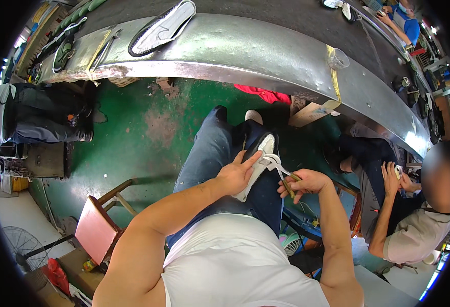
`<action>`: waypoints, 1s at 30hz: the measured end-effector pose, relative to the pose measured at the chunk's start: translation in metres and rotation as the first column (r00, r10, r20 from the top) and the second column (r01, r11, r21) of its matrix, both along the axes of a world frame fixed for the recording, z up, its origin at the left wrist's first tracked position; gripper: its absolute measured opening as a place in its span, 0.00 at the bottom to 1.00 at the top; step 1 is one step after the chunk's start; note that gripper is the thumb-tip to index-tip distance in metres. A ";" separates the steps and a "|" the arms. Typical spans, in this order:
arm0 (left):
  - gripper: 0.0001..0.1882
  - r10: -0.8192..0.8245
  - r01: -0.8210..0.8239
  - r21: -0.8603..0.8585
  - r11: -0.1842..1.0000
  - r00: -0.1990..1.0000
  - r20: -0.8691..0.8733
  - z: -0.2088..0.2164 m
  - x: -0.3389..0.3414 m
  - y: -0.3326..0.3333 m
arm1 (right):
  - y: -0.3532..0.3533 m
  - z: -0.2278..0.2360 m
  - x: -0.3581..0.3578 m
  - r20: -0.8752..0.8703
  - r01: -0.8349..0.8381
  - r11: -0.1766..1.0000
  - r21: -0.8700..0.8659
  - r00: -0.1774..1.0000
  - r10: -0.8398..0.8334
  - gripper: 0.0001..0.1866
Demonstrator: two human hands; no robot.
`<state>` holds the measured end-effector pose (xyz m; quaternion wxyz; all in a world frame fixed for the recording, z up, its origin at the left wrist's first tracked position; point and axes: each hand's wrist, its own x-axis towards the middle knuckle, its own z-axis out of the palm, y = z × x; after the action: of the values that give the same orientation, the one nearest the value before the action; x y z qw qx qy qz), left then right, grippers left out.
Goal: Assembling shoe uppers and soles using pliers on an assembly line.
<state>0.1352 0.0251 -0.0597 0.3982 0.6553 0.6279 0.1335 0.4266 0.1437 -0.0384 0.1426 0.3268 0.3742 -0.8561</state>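
Across my thighs lies a white shoe (266, 145) with a dark edge along its sole. My left hand (237, 177) holds it by the side, with the index finger stretched along the upper. In my right hand (307, 183) are scissors (290, 180) with brass-coloured handles, the fingers wrapped around them. Their silvery blades reach to a pale strip (272, 159) at the shoe's side. Whether the blades touch the strip or close on it, I cannot tell. The shoe's underside is hidden against my leg.
A metal-edged bench (225, 48) curves ahead, bearing another white shoe (164, 26) and a clear cup (338, 60). At right sits a co-worker (414, 220) handling a small pale item. A pink-seated chair (96, 230) stands left, near a fan (18, 244). Another person's legs (51, 112) are far left.
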 end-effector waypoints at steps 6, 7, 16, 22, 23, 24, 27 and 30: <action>0.31 -0.034 0.035 -0.021 0.999 0.999 0.009 0.006 0.001 0.004 | -0.015 0.023 -0.035 0.020 0.121 0.870 0.478 0.989 -0.149 0.20; 0.30 -0.042 0.042 -0.022 0.999 0.999 0.000 0.006 0.001 0.004 | -0.020 0.020 -0.046 -0.104 0.271 0.730 0.628 0.958 -0.266 0.22; 0.32 -0.154 0.157 0.043 0.987 0.986 -0.062 -0.004 -0.001 -0.002 | -0.030 0.031 -0.080 0.214 -0.143 0.432 0.890 0.970 -0.120 0.27; 0.43 0.033 -0.037 0.036 0.999 0.994 0.105 -0.020 0.002 -0.015 | -0.045 0.044 -0.079 0.191 -0.088 0.426 0.901 0.959 -0.207 0.23; 0.45 0.122 -0.129 0.028 0.991 0.976 0.180 -0.024 0.004 -0.017 | -0.064 0.033 -0.077 0.072 0.000 0.305 0.952 0.971 -0.226 0.23; 0.49 0.144 -0.145 -0.004 0.989 0.976 0.163 -0.029 0.006 -0.015 | -0.071 0.020 -0.074 0.276 -0.246 0.210 0.946 0.952 -0.131 0.23; 0.53 -0.004 0.010 -0.015 1.000 0.920 0.392 -0.033 -0.014 -0.010 | -0.087 0.017 -0.072 0.377 -0.348 0.230 0.909 0.921 -0.096 0.23; 0.51 0.149 -0.045 -0.225 0.973 0.867 0.475 -0.020 -0.014 0.011 | -0.085 0.019 -0.053 0.272 -0.195 0.442 0.876 0.955 -0.120 0.23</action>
<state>0.1208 0.0360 -0.0793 0.6024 0.5228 0.5495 0.2487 0.3735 0.0583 -0.0193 0.0216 0.4674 0.7508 -0.4662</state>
